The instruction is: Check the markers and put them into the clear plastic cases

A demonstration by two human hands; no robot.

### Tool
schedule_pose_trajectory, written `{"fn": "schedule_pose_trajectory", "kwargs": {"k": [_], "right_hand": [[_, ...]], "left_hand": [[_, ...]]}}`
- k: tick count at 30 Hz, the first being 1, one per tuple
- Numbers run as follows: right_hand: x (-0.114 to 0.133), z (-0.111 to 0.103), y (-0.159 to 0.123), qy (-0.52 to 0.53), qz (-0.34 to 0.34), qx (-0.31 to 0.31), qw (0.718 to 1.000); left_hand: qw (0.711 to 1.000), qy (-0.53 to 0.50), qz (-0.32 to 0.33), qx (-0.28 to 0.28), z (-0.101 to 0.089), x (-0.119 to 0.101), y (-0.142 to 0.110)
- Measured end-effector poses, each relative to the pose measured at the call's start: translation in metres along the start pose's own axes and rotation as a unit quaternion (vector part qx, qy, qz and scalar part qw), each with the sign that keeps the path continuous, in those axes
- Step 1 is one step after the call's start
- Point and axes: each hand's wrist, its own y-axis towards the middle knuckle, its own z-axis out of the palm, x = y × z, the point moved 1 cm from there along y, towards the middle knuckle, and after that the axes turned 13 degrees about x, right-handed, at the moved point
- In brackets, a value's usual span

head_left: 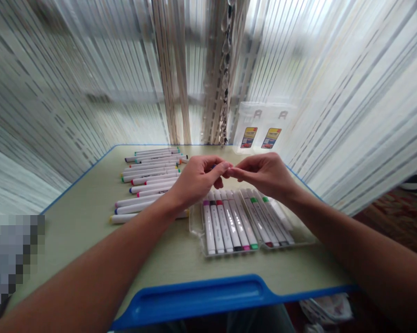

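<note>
My left hand (198,178) and my right hand (264,173) meet above the middle of a small green table (90,203), fingertips pinched together on a small item between them; a bit of blue shows at the left fingertips, too small to name. Below the hands lies a clear plastic case (245,224) holding several white markers with coloured caps side by side. Left of it, a row of loose white markers (149,178) lies on the table, running back towards the far edge.
The table has a blue rim with a blue handle slot (194,298) at the near edge. Two clear plastic boxes (262,127) with yellow labels stand at the back right. Striped sheer curtains (333,92) surround the table on three sides.
</note>
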Motion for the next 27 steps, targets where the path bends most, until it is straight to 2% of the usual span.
{"fn": "schedule_pose_trajectory", "kwargs": {"k": [12,20,27], "right_hand": [[-0.002,-0.002,0.001,0.100,0.015,0.032,0.994],[0.000,-0.001,0.001,0.163,0.030,0.050,0.985],[0.000,-0.001,-0.001,0.189,0.017,0.097,0.977]], "left_hand": [[0.990,-0.101,-0.030,-0.090,-0.015,0.009,0.004],[0.982,-0.126,-0.035,-0.134,-0.023,0.010,0.004],[0.976,-0.123,-0.051,-0.170,-0.025,0.009,0.002]]}}
